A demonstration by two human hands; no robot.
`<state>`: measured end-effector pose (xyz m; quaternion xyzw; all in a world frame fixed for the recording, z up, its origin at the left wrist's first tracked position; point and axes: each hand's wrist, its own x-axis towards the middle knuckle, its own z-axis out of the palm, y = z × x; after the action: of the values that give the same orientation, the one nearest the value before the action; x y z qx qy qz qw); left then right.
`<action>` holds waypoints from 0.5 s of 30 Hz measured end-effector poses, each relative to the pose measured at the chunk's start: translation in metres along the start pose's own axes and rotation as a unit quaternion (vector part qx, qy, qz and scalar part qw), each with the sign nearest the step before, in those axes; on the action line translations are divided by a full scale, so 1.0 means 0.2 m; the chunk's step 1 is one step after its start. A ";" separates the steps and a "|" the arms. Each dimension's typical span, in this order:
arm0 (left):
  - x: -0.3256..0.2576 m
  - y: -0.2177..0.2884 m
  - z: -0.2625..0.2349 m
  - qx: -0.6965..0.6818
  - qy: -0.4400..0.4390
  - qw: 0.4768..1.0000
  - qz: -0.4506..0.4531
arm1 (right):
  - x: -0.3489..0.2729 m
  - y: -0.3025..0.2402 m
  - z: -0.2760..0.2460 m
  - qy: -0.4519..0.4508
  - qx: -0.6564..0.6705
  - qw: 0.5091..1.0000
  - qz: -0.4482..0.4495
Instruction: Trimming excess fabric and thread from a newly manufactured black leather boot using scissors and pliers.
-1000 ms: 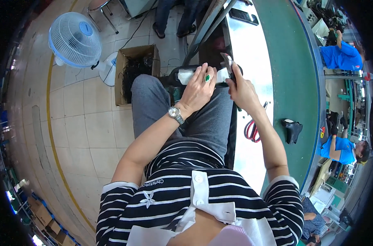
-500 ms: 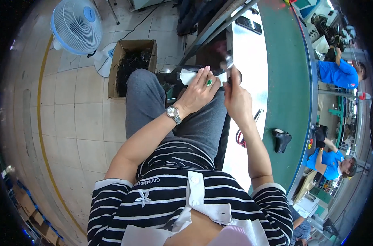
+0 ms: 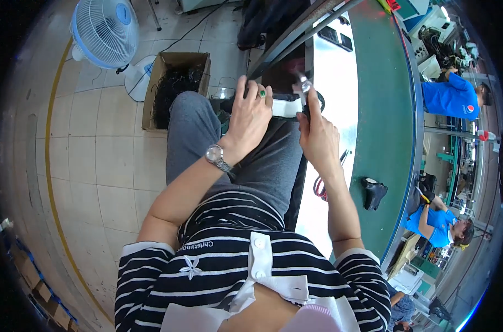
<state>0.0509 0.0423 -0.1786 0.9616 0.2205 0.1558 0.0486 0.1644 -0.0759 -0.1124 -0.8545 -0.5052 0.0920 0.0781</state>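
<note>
We are holding a hammer (image 3: 303, 87), its metal head blurred, by the handle in our right hand (image 3: 321, 138). Beneath it, a dark piece with a white patch (image 3: 286, 108) is lying crosswise before us, its right end meeting the left edge of the worktop (image 3: 337, 77) in view. Our left hand (image 3: 250, 119) is covering the piece's left part; whether it is gripping, we cannot tell. Red-handled scissors (image 3: 319, 188) are lying nearby.

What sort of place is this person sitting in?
Probably a factory workshop: a long, flat green worktop runs along the right, people in bright blue short-sleeved shirts are beyond it, and an open brown cardboard box of stringy black material sits on the pale tiled floor.
</note>
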 end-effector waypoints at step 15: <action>-0.09 0.00 0.09 0.007 0.052 0.998 0.029 | 0.06 -0.03 0.06 -0.020 -0.001 0.999 -0.046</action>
<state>0.0414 0.0348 -0.2014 0.9585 0.1956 0.2058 0.0260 0.1611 -0.0621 -0.1240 -0.8283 -0.5457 0.1053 0.0712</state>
